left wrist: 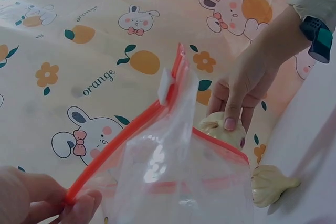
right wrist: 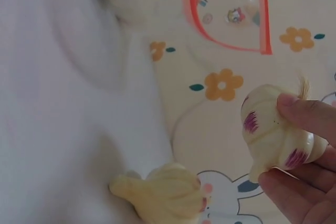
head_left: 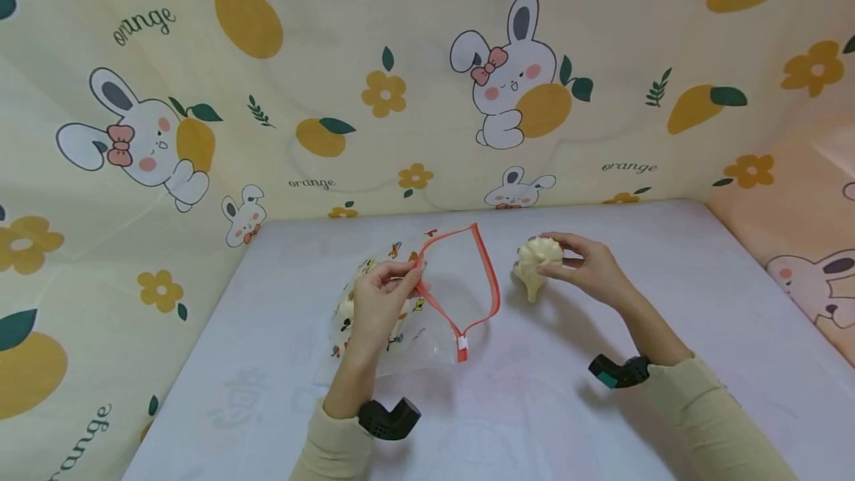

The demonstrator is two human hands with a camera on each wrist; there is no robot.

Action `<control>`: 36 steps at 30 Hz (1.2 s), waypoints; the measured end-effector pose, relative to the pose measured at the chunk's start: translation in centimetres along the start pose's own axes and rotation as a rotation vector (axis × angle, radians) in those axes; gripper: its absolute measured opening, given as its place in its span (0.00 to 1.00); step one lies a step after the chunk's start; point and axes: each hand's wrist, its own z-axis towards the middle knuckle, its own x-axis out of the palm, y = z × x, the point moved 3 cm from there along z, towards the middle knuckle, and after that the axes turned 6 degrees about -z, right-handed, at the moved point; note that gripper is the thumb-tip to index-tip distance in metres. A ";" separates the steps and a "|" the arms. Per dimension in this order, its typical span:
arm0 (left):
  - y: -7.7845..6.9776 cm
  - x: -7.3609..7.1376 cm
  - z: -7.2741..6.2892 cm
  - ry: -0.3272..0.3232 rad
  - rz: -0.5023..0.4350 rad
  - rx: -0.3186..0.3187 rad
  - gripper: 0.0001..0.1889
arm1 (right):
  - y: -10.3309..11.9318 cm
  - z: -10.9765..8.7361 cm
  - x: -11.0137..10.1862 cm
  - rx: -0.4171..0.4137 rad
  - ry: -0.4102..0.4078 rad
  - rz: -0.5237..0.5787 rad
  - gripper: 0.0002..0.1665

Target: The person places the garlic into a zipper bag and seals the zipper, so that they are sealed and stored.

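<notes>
My left hand pinches the red zip rim of a clear zip bag printed with small coloured figures. The bag's mouth gapes toward the right, with a white slider at one end of the rim. Pale shapes show through the bag beside the left hand. My right hand holds a garlic bulb with purple streaks and a tuft of roots, thumb on one side and fingers on the other. Below it, a second garlic bulb lies on the table, partly covered by the held one in the head view.
A white-covered table stretches under both hands. Behind it hangs a cream cloth printed with rabbits and oranges, and another printed cloth closes the right side. Both wrists wear dark camera bands.
</notes>
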 end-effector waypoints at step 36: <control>0.0 0.0 0.0 0.001 0.007 -0.004 0.09 | 3.6 -1.2 0.8 -0.161 0.021 0.051 0.32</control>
